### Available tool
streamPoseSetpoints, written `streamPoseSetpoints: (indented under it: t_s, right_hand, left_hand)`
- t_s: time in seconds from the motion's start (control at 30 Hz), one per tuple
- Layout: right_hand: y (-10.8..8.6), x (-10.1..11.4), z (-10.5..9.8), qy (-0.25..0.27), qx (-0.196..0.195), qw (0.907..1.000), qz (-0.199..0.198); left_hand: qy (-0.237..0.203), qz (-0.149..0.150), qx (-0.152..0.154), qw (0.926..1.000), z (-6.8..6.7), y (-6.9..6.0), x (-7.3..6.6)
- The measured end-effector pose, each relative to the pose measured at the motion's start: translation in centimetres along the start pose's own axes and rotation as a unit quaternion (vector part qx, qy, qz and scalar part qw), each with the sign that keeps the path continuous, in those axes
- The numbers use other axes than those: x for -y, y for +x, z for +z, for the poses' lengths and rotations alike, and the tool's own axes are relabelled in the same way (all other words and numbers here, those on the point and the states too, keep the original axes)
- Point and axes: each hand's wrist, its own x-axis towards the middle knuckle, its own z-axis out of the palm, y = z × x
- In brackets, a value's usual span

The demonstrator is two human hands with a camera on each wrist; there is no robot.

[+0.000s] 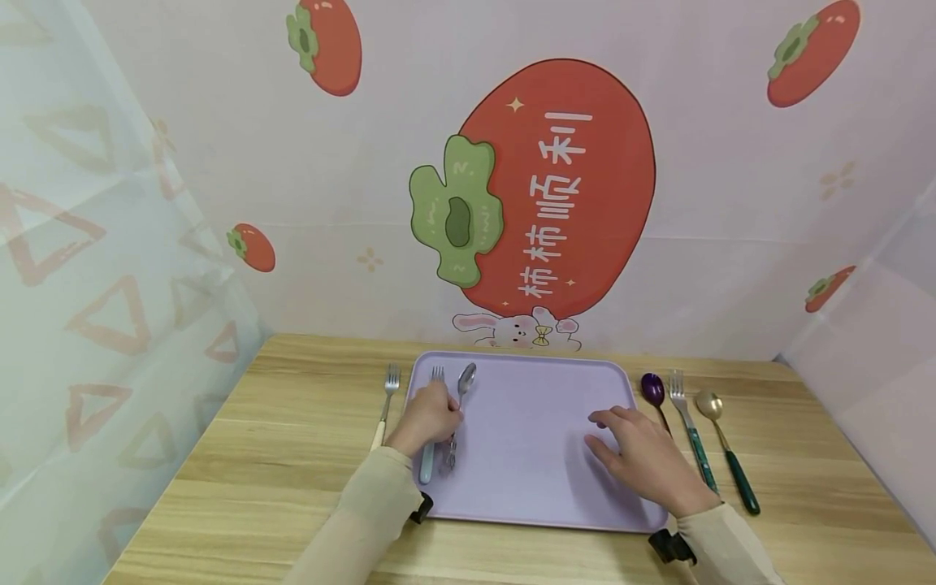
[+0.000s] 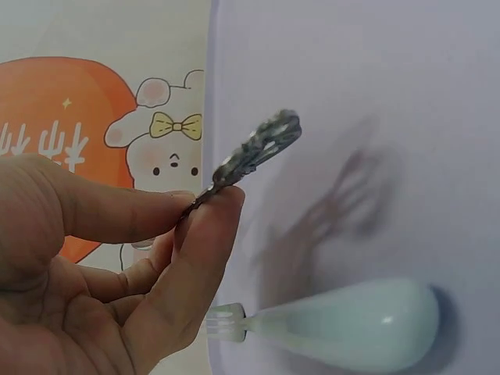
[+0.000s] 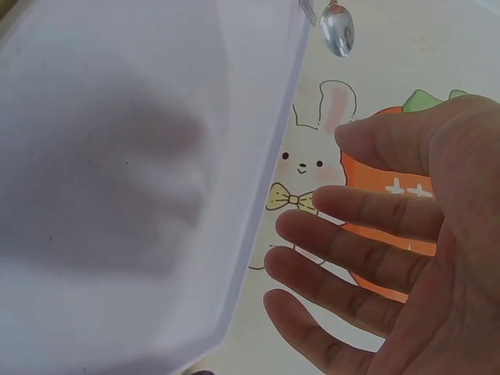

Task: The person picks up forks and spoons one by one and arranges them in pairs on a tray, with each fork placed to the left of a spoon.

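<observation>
First, far left on the wooden table (image 1: 249, 455): one cream-handled fork (image 1: 383, 421), outside the lilac tray (image 1: 530, 439). Next, at the tray's left side: one blue-handled fork (image 1: 427, 465), partly hidden by the left hand (image 1: 428, 418). Left hand: pinching one silver spoon (image 1: 466, 379), ornate handle, raised over the tray's left part. Right hand (image 1: 643, 455): fingers spread above the tray's right side. Beyond the right edge: one purple spoon (image 1: 653, 390), partly hidden; one green-handled fork (image 1: 693, 435); one gold spoon (image 1: 709, 404), green handle.
</observation>
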Motion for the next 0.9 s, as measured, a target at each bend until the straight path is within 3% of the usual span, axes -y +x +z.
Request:
streamPoseSetpoints:
  t_s: [0.9]
  right_hand:
    - [-0.1,0.1,0.1,-0.006,-0.003,0.9999,-0.011]
  left_hand:
    - [0.014,-0.054,0.026,0.9981,1.7,0.4,-0.5]
